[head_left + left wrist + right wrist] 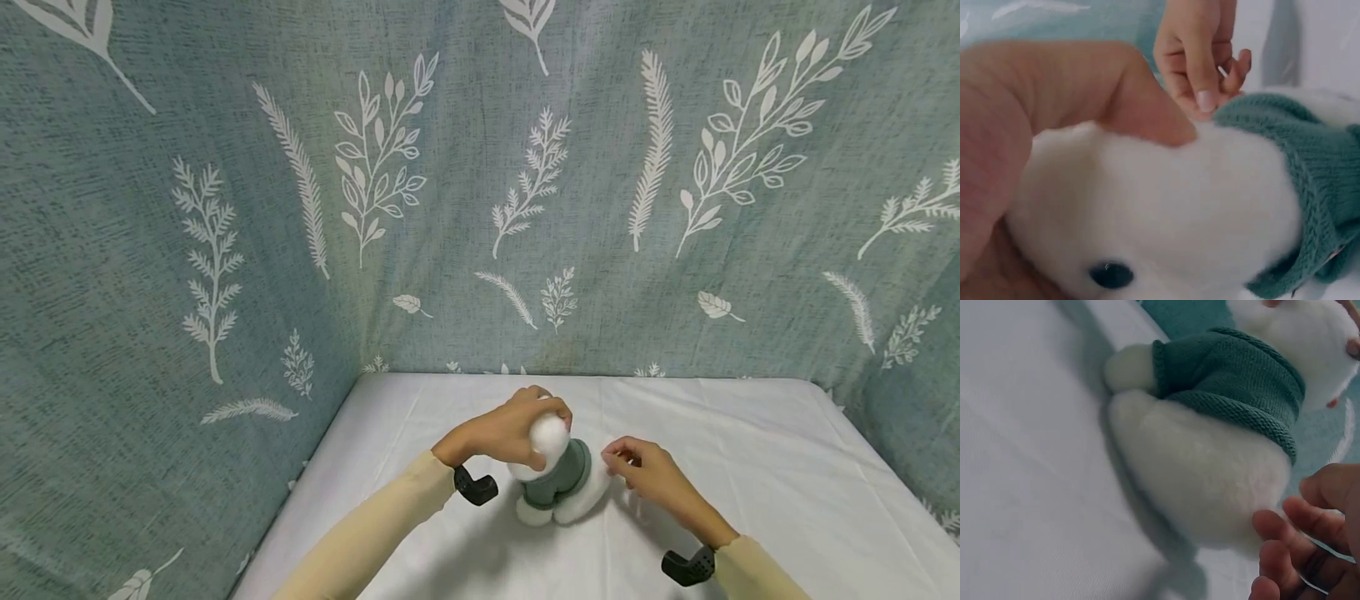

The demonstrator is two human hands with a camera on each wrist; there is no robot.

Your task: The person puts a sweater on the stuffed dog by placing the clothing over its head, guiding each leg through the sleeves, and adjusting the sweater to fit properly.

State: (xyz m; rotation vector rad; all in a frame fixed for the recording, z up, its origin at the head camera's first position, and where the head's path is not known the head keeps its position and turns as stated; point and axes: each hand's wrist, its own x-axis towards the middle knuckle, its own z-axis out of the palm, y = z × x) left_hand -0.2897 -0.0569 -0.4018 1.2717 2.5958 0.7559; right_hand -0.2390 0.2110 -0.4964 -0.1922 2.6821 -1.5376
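A white plush toy [588, 497] with a black eye, in a green knitted sweater [1235, 381], lies tilted on the white-covered table. My left hand [517, 427] grips its head [1166, 194] from above, thumb on one side and fingers on the other. The eye shows low in the left wrist view. Beside the toy's lower body is my right hand [648, 475], fingers loosely bent. In the right wrist view its fingertips [1269, 524] are right at the white fur of the rear end, with nothing gripped between thumb and fingers.
White cloth covers the table [750, 433], with soft creases on the right. Blue-green curtains [465, 208] with white leaf prints stand behind and along both sides. A black band device [476, 486] sits on the left wrist, another [688, 567] on the right.
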